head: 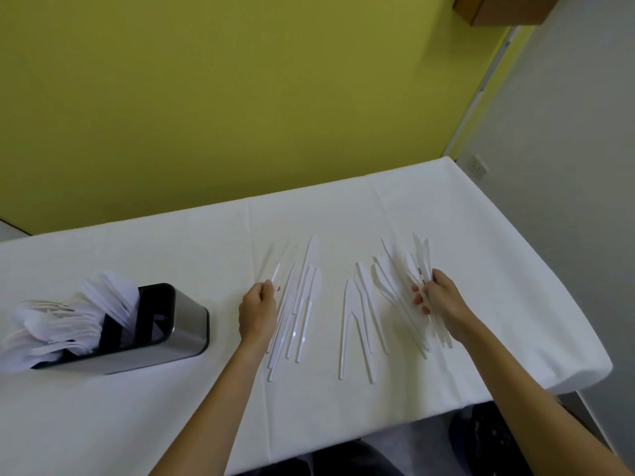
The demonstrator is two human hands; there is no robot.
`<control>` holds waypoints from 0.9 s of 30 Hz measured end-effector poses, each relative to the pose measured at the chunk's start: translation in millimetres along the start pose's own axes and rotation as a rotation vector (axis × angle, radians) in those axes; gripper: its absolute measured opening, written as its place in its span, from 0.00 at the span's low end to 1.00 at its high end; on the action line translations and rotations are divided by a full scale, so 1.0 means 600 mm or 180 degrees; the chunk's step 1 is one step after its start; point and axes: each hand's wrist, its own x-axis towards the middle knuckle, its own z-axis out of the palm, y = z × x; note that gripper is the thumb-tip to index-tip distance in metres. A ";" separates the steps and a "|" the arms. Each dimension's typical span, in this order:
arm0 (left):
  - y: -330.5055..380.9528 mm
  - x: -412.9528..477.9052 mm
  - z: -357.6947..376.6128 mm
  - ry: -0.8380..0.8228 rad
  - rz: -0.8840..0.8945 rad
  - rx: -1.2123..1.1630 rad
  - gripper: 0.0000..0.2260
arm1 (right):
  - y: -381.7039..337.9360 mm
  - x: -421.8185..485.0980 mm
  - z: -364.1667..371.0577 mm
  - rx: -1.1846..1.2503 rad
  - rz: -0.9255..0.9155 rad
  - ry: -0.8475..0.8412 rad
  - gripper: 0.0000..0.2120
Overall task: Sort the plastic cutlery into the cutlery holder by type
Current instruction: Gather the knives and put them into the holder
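White plastic knives lie on the white tablecloth in three loose groups. My left hand (257,312) holds several knives of the left group (302,304) by their handles. My right hand (441,302) grips a bundle of knives (402,286) in the right group, blades pointing away from me. A few more knives (359,317) lie flat between my hands, untouched. At the left stands the metal cutlery holder (185,329) with black rim. Forks and spoons (48,331) fill its left compartments, knives (113,297) stick out of a middle one, and its right end looks empty.
The table (481,214) is covered by a white cloth and stands against a yellow-green wall. Its right edge drops off near a grey wall with a socket (478,164). A wooden shelf corner (498,10) hangs at the top right.
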 end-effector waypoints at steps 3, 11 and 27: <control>0.011 -0.001 -0.001 -0.0352 -0.0077 -0.0281 0.09 | -0.008 -0.004 0.002 0.0458 0.0196 -0.0071 0.12; 0.054 -0.009 0.001 -0.0644 -0.0016 -0.0297 0.09 | -0.012 -0.019 0.019 0.0254 0.0008 -0.0508 0.10; 0.099 -0.029 0.017 -0.1080 -0.0455 -0.1741 0.13 | -0.010 -0.101 0.103 0.0541 -0.0046 -0.1059 0.11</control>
